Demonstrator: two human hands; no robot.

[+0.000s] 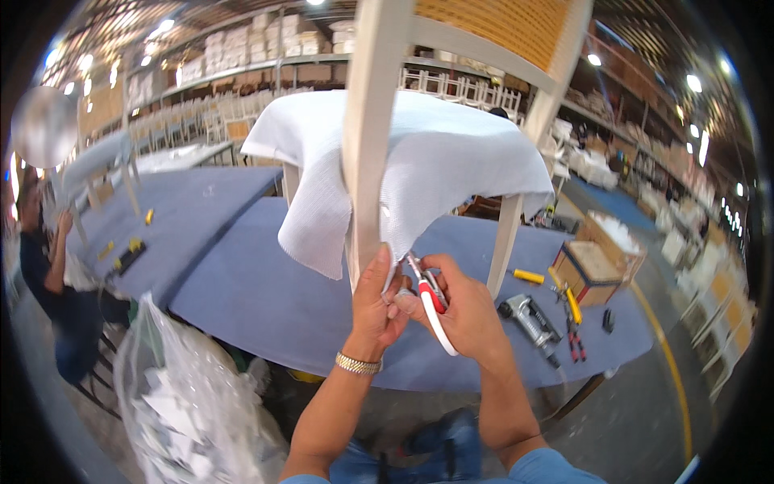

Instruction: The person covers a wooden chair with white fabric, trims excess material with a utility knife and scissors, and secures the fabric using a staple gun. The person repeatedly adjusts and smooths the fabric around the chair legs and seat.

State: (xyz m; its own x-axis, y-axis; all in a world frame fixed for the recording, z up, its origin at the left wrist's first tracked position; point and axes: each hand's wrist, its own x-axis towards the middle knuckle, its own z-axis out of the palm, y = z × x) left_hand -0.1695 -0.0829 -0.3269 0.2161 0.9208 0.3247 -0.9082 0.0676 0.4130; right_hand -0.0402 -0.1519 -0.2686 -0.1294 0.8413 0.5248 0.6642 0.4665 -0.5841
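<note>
A pale wooden chair (pixel 369 137) stands on the table right in front of me, its woven yellow back panel at the top. Light blue-white ribbed fabric (pixel 459 153) is draped over its seat, hanging in loose flaps on both sides of the near post. My left hand (pixel 376 302), with a gold watch band at the wrist, pinches the lower edge of the fabric beside that post. In my right hand (pixel 468 310) are scissors (pixel 433 300) with red and white handles. Their blades point up at the fabric edge, close to my left fingers; the exact contact is hidden.
The blue-covered table (pixel 242 298) bears a staple gun (pixel 532 323), yellow-handled tools (pixel 572 303) and a wooden box (pixel 592 270) on the right. A clear bag of scraps (pixel 181 403) stands lower left. Another person (pixel 60 282) works at the left by another chair (pixel 97 161).
</note>
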